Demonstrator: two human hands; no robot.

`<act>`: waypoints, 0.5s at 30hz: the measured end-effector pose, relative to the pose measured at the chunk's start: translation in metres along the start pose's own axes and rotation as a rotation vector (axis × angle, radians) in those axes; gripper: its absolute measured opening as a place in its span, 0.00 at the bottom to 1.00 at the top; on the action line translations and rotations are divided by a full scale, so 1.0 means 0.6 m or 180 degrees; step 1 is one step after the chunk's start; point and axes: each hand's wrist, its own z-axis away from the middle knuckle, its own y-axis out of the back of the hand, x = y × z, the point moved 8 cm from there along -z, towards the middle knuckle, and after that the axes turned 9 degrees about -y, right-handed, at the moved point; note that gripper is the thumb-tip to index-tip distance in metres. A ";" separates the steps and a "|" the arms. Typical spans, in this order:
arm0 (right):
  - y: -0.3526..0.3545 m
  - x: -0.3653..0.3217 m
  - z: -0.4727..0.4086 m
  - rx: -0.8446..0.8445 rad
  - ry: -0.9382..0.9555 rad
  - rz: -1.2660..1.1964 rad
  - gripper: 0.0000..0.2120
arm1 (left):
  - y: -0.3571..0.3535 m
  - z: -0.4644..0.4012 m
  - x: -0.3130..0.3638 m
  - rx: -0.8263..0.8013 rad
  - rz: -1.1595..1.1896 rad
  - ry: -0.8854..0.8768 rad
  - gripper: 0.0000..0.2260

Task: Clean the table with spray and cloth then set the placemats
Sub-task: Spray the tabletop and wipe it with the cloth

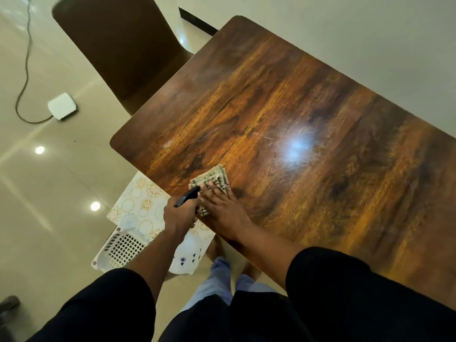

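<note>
head view: one frame, wide-angle, motion blur on the tabletop
writing: none readable on any item
table: dark wood grain, glossy, a light glare near mid-top; right and near edges cut off by the frame and the sleeves
cloth: checked, pale, folded, lying flat on the table near its left edge
right hand: fingers straight and spread, flat on the cloth, covering its near half
spray: only the black head and nozzle show; bottle body hidden by the fist, label not visible
left hand: fingers curled tight round the spray's neck, held just off the table edge, beside the cloth; trigger finger can't be made out
placemats: pale with yellow circle print, lying below the table edge on the left, partly hidden by the left arm; count can't be told
basket: white plastic grid, just under the placemats, part covered by the arm
white cloth: small flower print, beside the basket, mostly hidden
chair: brown, at the table's far-left side, top cut off
floor box: white, cable attached, well apart from the table
</note>
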 end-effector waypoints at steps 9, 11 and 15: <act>0.084 0.112 -0.097 0.0022 -0.0463 0.0046 0.32 | 0.042 -0.070 0.037 -0.0065 0.0089 -0.0014 0.11; 0.111 0.172 -0.102 0.0180 -0.0939 -0.0010 0.30 | 0.046 -0.086 0.039 -0.0090 0.0072 -0.0019 0.15; 0.155 0.286 -0.092 0.0553 -0.1907 -0.0188 0.30 | 0.042 -0.109 0.051 -0.0193 0.0065 -0.0022 0.15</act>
